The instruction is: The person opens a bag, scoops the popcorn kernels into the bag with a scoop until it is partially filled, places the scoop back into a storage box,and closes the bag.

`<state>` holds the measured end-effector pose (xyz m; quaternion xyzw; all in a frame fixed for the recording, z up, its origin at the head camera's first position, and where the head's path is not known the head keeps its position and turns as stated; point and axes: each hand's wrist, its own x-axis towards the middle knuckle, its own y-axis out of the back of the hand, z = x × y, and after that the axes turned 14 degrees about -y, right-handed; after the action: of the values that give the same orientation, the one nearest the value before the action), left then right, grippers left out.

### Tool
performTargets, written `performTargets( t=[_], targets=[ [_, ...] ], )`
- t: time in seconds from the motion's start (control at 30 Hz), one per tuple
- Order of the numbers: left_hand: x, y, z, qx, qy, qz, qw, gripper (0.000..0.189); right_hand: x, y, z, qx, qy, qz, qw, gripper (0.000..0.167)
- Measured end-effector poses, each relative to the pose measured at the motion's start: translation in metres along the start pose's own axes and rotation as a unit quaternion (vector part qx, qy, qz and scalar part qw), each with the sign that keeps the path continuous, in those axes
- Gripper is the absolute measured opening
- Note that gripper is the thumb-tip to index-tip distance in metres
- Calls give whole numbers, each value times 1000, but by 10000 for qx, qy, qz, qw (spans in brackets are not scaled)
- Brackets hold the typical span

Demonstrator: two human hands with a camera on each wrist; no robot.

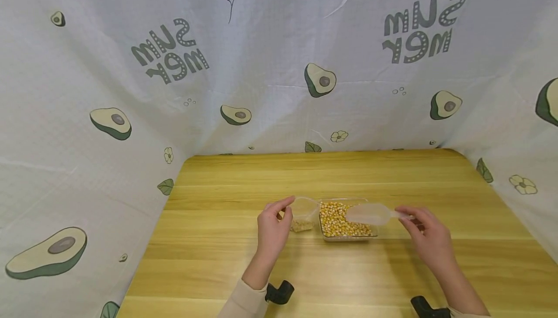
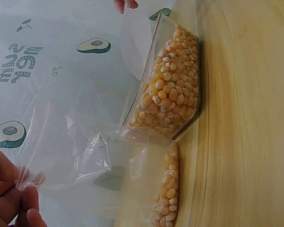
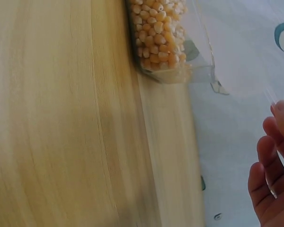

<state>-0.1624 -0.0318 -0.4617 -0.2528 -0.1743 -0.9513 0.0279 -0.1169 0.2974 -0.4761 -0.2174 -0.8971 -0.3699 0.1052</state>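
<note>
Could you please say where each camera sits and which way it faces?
Head: on the head, facing forward and down at the table; left hand, right hand and forearms show.
Left wrist: on that wrist, facing the bag and box; left hand and right fingertips show.
Right wrist: on that wrist, facing the table and box; right hand shows.
Both wrist views show the corn.

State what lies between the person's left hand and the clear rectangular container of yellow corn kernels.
The head view shows a clear plastic bag with kernels in its bottom between the left hand and the container.
</note>
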Motion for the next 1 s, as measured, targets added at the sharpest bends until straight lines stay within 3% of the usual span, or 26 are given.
performTargets(
  t=[0.33, 0.73, 1.0],
  targets=[
    [-1, 0, -1, -37, -39, -68, 10000, 30, 3, -5, -5, -424, 284, -44, 9987, 25],
    [-1, 0, -1, -73, 67, -78, 9999, 31, 4, -19, -13, -770, 925, -60, 9927, 29],
    [-1, -1, -2, -31, 72, -82, 9999, 31, 6, -27, -15, -1015, 713, -372, 9916, 24]
  ],
)
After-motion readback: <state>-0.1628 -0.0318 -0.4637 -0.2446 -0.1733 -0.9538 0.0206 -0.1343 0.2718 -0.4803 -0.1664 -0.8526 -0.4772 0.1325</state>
